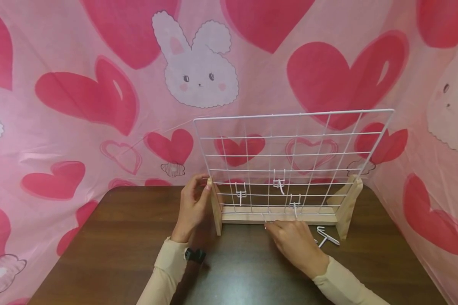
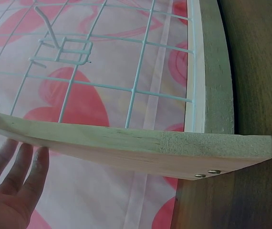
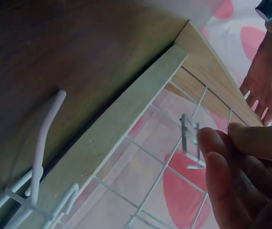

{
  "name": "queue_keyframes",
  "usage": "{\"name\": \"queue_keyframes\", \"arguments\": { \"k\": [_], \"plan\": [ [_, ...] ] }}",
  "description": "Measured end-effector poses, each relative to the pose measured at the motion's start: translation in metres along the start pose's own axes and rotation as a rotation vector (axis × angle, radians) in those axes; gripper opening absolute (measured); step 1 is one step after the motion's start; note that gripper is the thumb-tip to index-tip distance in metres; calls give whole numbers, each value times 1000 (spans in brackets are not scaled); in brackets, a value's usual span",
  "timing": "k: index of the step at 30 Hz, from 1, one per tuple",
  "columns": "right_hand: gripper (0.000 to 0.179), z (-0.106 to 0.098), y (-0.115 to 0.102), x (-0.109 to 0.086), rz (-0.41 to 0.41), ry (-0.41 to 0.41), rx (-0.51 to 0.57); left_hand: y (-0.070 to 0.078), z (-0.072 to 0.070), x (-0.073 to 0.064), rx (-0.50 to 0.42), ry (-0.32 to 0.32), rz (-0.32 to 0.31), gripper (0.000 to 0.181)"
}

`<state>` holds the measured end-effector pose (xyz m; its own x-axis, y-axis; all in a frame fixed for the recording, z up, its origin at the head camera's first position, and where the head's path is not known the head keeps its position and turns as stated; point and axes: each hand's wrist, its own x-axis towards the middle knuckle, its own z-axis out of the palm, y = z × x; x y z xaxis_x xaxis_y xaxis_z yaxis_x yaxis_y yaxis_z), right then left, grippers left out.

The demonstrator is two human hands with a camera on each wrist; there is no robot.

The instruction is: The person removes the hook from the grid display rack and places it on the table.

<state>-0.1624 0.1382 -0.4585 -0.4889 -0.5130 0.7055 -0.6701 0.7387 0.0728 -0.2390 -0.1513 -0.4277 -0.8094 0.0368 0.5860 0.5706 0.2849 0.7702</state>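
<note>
My left hand (image 1: 194, 203) grips the top of the left wooden side panel (image 1: 215, 207), its thumb on one face and fingers on the other. That panel supports a white wire grid (image 1: 252, 155) standing on the table. Between thumb and fingertips my right hand (image 1: 295, 243) pinches a small white wire hook (image 3: 189, 140), held in front of the grid's lower wires. Its prongs stick out past the fingertips, and the rest is hidden in the hand. White hooks hang on the grid at left (image 1: 241, 194), in the middle (image 1: 278, 183) and lower right (image 1: 295, 204).
A loose white hook (image 1: 327, 237) lies on the dark wooden table (image 1: 236, 271) right of my right hand, with part of another beside it. A wooden base plank (image 1: 244, 217) joins the left panel to the right side panel (image 1: 350, 207). A patterned pink curtain (image 1: 259, 84) hangs behind.
</note>
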Motion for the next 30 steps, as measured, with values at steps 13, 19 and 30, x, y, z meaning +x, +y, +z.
{"name": "queue_keyframes", "arguments": {
  "k": [13,19,30],
  "plan": [
    [19,5,-4,-3,56,-167,-119,-2,0,1,12,13,-1,26],
    [19,6,-7,-5,89,-256,-130,-3,1,0,18,20,4,26],
    [26,16,-8,-8,101,-321,-101,-3,1,1,13,15,-3,25]
  ]
}}
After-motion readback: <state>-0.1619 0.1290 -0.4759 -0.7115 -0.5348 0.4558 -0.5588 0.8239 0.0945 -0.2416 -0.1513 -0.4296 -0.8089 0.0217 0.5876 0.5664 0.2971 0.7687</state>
